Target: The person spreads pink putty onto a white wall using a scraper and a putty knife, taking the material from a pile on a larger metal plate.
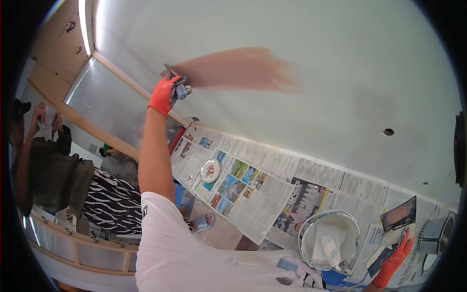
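Note:
My left hand [168,92], in a red glove with dark, smeared fingertips, is raised to the pale wall [331,44]. It grips a filling knife by its bluish handle [182,91], the blade [170,69] against the wall. From the blade a wide reddish-brown smear [238,70] stretches right and fades at its far end. Low at the right, my right hand [396,260], also red-gloved, is closed around a dark, flat board or wide blade [399,215] carrying pinkish filler. Its grip is partly hidden.
Newspapers [258,204] cover the surface below the wall. On them stand a white bucket [353,233] with a messy brush [332,250], a plate [210,171] with pinkish bits and a metal can [436,234]. The wall has a hole [388,132]. Another person [53,170] stands left, by a wood-framed panel [109,97].

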`<action>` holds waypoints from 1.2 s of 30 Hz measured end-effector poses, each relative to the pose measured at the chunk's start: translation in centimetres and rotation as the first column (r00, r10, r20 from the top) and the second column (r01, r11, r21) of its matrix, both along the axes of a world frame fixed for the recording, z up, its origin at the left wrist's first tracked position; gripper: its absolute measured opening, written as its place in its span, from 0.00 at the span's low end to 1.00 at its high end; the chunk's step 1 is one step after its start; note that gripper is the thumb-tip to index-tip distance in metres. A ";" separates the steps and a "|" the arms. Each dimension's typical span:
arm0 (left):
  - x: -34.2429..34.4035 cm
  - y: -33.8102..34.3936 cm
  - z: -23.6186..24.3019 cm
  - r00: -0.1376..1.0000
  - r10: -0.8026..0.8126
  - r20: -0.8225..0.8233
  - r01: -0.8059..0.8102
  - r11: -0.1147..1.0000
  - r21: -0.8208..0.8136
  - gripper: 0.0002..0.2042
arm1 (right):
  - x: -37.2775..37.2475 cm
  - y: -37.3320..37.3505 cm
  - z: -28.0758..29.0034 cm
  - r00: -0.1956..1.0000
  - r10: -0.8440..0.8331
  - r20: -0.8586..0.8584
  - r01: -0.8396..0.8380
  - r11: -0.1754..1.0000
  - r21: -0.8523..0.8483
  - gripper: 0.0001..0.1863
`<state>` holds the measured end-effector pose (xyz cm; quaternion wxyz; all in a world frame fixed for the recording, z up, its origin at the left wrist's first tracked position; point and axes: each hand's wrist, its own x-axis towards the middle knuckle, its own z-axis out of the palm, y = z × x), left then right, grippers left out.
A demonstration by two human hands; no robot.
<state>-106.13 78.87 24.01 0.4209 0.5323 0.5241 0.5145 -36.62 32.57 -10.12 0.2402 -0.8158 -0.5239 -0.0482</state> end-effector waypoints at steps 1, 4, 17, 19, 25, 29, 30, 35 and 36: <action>1.0 -0.4 -0.1 1.000 0.004 0.002 -0.004 1.000 -0.004 0.12 | 0.8 -0.3 -0.9 1.000 0.007 0.001 -0.007 1.000 0.010 0.34; 4.3 -1.8 -0.2 0.998 -0.059 -0.002 0.059 0.998 0.000 0.11 | 2.3 -1.0 -2.0 0.999 0.028 -0.023 -0.027 0.999 0.038 0.35; 21.8 -4.6 -1.8 0.933 0.143 -0.329 -0.101 0.985 0.141 0.13 | 9.5 -4.4 -3.8 1.000 0.000 0.011 -0.002 0.994 0.108 0.32; 25.5 -6.1 -2.2 0.899 0.157 -0.408 -0.091 0.980 0.177 0.22 | 9.7 -3.6 -3.1 0.998 0.039 -0.052 -0.030 0.987 0.158 0.32; 36.7 -13.5 -3.4 0.854 0.249 -0.457 -0.170 0.963 0.207 0.23 | 9.5 -2.6 -3.6 0.959 0.068 -0.276 0.022 0.950 0.312 0.34; 30.6 -16.8 -7.5 0.953 0.050 -0.297 0.025 0.970 0.242 0.22 | 7.3 -2.6 -1.6 0.998 0.001 -0.070 0.018 0.966 0.259 0.32; 27.6 -17.2 -8.9 0.984 0.008 -0.177 0.025 0.982 0.185 0.22 | 8.3 -3.4 -2.8 0.987 -0.013 -0.158 0.055 0.963 0.265 0.32; 4.1 -11.5 -8.9 0.968 0.241 -0.066 -0.229 0.962 0.149 0.18 | 8.1 -8.1 -4.4 0.993 -0.084 -0.084 0.100 0.972 0.213 0.30; -2.1 -10.8 -8.3 0.951 0.304 -0.056 -0.290 0.940 0.179 0.17 | 8.2 -7.6 -5.0 0.990 -0.044 -0.132 0.074 0.970 0.231 0.30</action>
